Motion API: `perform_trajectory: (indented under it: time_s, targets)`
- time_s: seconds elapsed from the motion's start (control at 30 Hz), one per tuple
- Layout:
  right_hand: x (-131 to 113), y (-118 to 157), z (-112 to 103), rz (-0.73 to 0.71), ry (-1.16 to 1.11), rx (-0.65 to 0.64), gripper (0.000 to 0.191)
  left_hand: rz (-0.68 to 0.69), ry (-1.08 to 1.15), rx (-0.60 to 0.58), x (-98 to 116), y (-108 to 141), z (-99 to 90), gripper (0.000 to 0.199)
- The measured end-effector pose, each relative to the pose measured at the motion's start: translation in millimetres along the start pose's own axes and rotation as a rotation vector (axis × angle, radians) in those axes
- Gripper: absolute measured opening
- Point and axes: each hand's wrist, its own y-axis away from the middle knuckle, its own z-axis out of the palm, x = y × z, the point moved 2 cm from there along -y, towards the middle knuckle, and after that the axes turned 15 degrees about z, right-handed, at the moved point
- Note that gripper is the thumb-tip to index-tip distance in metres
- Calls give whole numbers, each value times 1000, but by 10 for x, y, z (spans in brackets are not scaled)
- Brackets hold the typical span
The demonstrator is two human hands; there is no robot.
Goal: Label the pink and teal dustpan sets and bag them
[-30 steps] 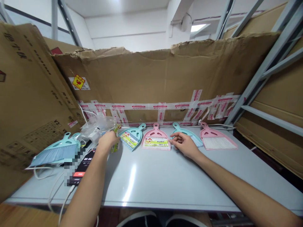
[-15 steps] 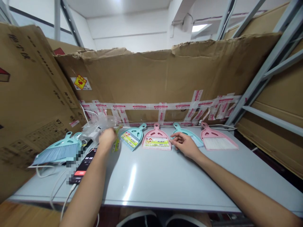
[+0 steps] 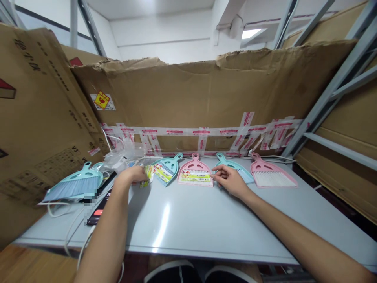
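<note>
Five plastic dustpan-and-brush sets lie on a grey table (image 3: pixel 206 224), left to right: teal set with blue bristles (image 3: pixel 73 186), teal labelled set (image 3: pixel 166 169), pink labelled set (image 3: pixel 195 171), teal set (image 3: pixel 234 173), pink set with white bristles (image 3: pixel 272 175). Left hand (image 3: pixel 131 175) is at the teal labelled set, fingers curled and apparently pinching a printed paper label (image 3: pixel 149 173), which looks yellow-green; exact grip partly hidden. Right hand (image 3: pixel 231 179) is open, fingers (image 3: pixel 219 169) slightly curved, resting over the teal set, fingertips just beside the pink labelled set. Plastic bag (image 3: pixel 123 157) sits behind the left wrist, phone (image 3: pixel 98 212) lies by the left forearm, screen partly pixelated, white cable (image 3: pixel 70 232) runs along the table's left side. Behind: cardboard sheet (image 3: pixel 206 94) with red-and-white packing tape (image 3: pixel 176 132).
</note>
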Motion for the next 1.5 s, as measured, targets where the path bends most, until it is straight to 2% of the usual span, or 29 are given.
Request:
perform_trajectory:
  time_s: [0.03,0.1,0.13,0.27,0.4,0.47,0.6,0.73,0.8,0.87,0.97,1.07,1.17,1.23,1.33,1.4,1.5]
  targets:
    - [0,1,3,2,0,-2,52,-10,-8,-31,18,-2,10,26]
    - [-2,4,4,3,0,-4,51,-27,-59,-171,70,-17,21,27]
    - [-4,4,2,2,0,-1,51,-23,-96,-190,100,-26,11,28]
    - [-4,-1,-8,-4,5,12,51,-27,-203,-201,162,-31,-25,26]
    - [8,-10,0,0,2,-2,50,-72,-82,-252,106,-6,-13,24]
    - [8,-8,7,8,2,-10,50,-43,-78,-232,75,-13,-42,27]
    - [6,-7,11,5,11,-11,48,80,-193,-28,97,-22,-208,17]
    - [31,-38,5,-12,24,-12,44,131,-212,268,351,56,-343,16]
    - [42,-50,1,-22,25,-7,43,226,-74,420,591,109,-322,22]
    - [35,-43,0,-39,24,14,43,377,191,563,870,155,-231,31]
    - [-18,10,17,-89,5,38,41,514,579,625,1250,195,33,42]
    - [-96,82,51,-143,-49,24,40,609,717,564,1528,222,363,36]
    - [-169,140,77,-164,-123,-42,50,679,832,386,1689,248,673,33]
    - [-208,172,91,-144,-152,-123,54,710,898,259,1748,271,825,30]
    - [-249,199,98,-103,-118,-212,47,745,962,99,1801,311,963,30]
    - [-262,181,68,-109,-86,-174,41,743,996,16,1822,334,1017,32]
    - [-243,76,-87,-85,-118,-1,42,689,1022,-68,1843,349,1095,29]
